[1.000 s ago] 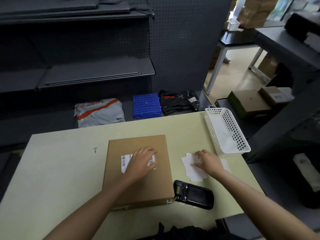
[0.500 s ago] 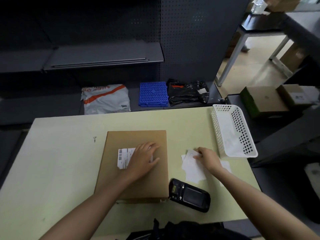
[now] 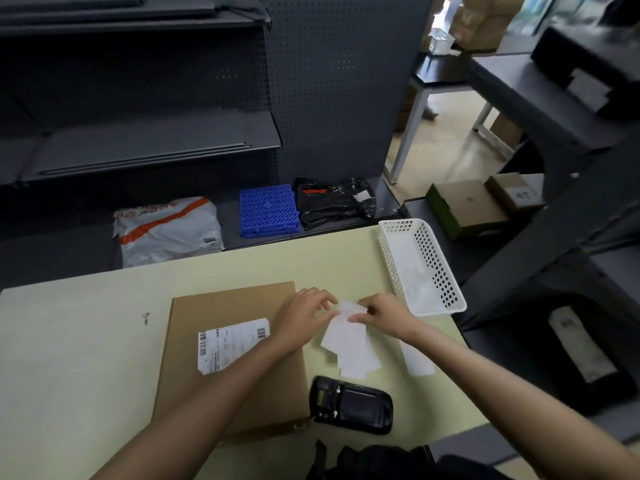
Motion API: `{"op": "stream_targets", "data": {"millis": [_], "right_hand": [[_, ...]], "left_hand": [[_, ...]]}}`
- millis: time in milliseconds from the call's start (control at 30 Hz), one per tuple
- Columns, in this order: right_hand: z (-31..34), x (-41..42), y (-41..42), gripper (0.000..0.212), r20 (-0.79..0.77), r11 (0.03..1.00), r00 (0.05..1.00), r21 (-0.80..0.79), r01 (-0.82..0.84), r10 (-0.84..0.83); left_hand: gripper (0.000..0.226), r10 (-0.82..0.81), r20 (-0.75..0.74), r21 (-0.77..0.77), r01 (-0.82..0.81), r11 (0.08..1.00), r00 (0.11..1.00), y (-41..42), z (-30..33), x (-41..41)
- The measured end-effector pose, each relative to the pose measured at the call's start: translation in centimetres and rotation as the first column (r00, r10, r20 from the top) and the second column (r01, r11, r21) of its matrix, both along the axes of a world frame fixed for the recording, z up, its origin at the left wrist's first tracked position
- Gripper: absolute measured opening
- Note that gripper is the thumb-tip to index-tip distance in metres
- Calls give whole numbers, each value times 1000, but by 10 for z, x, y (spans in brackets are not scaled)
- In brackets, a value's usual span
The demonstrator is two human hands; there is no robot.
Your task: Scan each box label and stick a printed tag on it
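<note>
Standing right by the surface [image 3: 86,358] here. Both hands are working one small printed tag [image 3: 347,318], held just off the right edge of the flat cardboard box [image 3: 228,386]. The left hand [image 3: 304,315] pinches it on one side with fingertips, the right hand [image 3: 384,315] pinches the other side, looks to me like they're trying to peel it off its backing.

That tag is going to be thin, floppy and basically weightless, so I'd guess it curls or sticks to itself if handled carelessly. Best bet is gripping a corner or edge, not the middle, and keeping the sticky side off the fingers. The box itself looks stiff and light, lying flat, with its white shipping label [image 3: 232,344] face up on the left half, nothing covering it.

Other stuff: more loose tags [image 3: 353,356] in a little pile under the hands, another strip [image 3: 417,362] off to the right. The black handheld scanner [image 3: 351,405] sits near the front edge, just beside the box corner. A white perforated basket [image 3: 424,268] stands at the far right edge. None of it really blocks the way to the box, though that loose pile could get dragged along by a sticky tag
</note>
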State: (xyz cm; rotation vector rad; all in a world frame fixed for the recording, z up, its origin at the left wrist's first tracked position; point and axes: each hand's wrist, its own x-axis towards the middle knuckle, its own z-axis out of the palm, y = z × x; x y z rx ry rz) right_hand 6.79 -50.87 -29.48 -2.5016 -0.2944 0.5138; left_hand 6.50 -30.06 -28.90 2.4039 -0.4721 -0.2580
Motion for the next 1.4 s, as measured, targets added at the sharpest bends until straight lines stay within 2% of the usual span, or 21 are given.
{"op": "stream_targets", "data": {"millis": [100, 233, 333, 433, 467, 533, 600, 700, 900, 1100, 1400], "right_hand": [[7, -4, 2, 50, 16, 999, 999, -10, -43, 43], [7, -9, 1, 43, 27, 1000, 999, 17, -24, 23], [3, -10, -3, 31, 12, 1000, 1000, -25, -9, 9], [-3, -12, -5, 27, -27, 994, 999, -106, -22, 19], [-4, -13, -4, 28, -37, 992, 999, -124, -22, 17], [-7, -14, -2, 43, -26, 992, 1000, -128, -13, 10], [-8, -13, 5, 43, -2, 999, 1000, -39, 21, -21], [-2, -9, 22, 26, -31, 975, 996, 205, 87, -83], [13, -4, 61, 9, -90, 897, 991, 424, 128, -98], [16, -2, 79, 8, -21, 927, 995, 363, 94, -93], [18, -6, 102, 10, -37, 935, 997, 345, 80, -71]], "left_hand": [[5, -20, 8, -29, 20, 999, 1000, -10, 5, 1], [8, 7, -45, -23, -8, 1000, 999, -12, 6, 2], [9, 106, -117, -46, -112, 993, 987, -4, 5, 2], [9, 214, -171, -85, -231, 969, 962, 11, 4, 3], [9, 235, -187, -95, -256, 962, 954, 17, 4, 4], [8, 279, -219, -118, -309, 944, 935, 25, 5, 5], [6, 317, -242, -148, -358, 922, 917, 32, 5, 5], [5, 351, -256, -181, -401, 898, 901, 39, 8, 2], [5, 391, -296, -250, -465, 849, 872, 52, 8, -7], [5, 354, -305, -280, -438, 854, 884, 74, 10, -16], [6, 338, -254, -253, -399, 881, 906, 101, 16, -26]]}}
